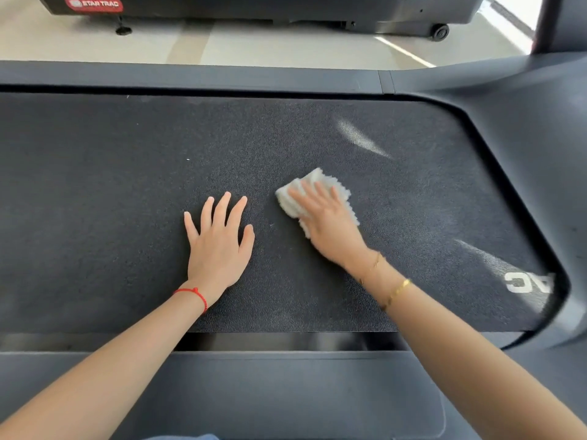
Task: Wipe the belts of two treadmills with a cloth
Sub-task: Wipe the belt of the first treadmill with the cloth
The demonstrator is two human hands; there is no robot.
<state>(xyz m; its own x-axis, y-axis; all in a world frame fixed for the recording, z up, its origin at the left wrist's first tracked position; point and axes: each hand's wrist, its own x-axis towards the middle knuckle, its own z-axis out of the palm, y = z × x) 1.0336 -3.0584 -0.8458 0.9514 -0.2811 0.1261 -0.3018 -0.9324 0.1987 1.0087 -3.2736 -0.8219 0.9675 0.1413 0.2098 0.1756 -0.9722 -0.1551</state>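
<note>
A dark textured treadmill belt (127,173) fills the middle of the head view, running left to right. My right hand (327,222) presses flat on a white fluffy cloth (313,193) lying on the belt right of centre; the cloth shows around my fingers. My left hand (219,239) lies flat on the belt beside it, fingers spread, holding nothing. A red string is on my left wrist and gold bracelets are on my right.
Grey side rails (190,76) border the belt on the far and near sides. The motor cover (533,128) curves around the belt's right end, near white lettering (529,282). A second treadmill (254,7) with a red logo stands beyond, across pale floor (254,42).
</note>
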